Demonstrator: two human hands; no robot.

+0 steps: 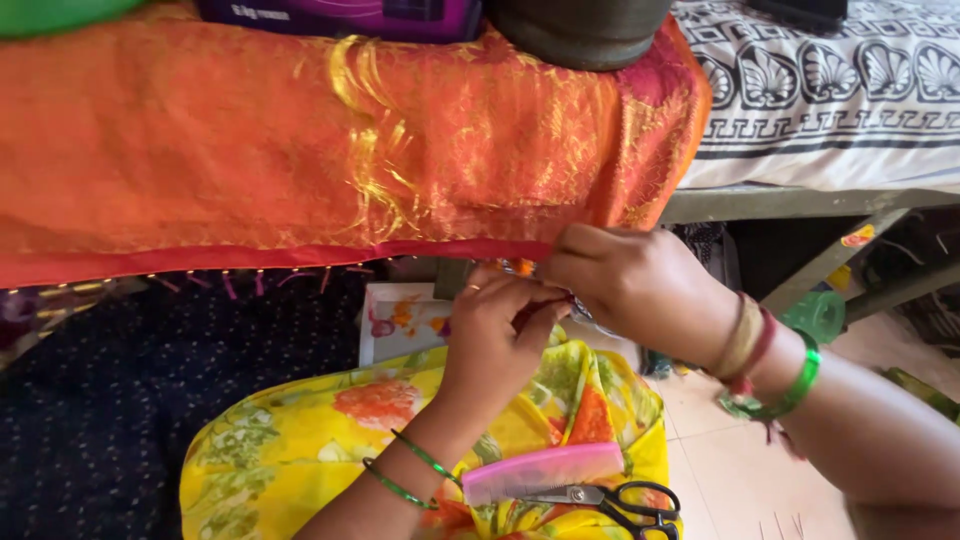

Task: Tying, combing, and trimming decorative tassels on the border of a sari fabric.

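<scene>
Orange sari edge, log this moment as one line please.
left hand: pinching hem of orange sari | right hand: gripping same hem | lap: pink comb, black-handled scissors

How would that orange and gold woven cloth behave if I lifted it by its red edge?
The orange and gold woven cloth would probably go floppy: it drapes and wrinkles over the surface. It looks thin, so likely light. The dark round object sitting on it might resist or shift.

Orange-gold sari, yellow floral cloth, pink comb, blk scissors.
</scene>
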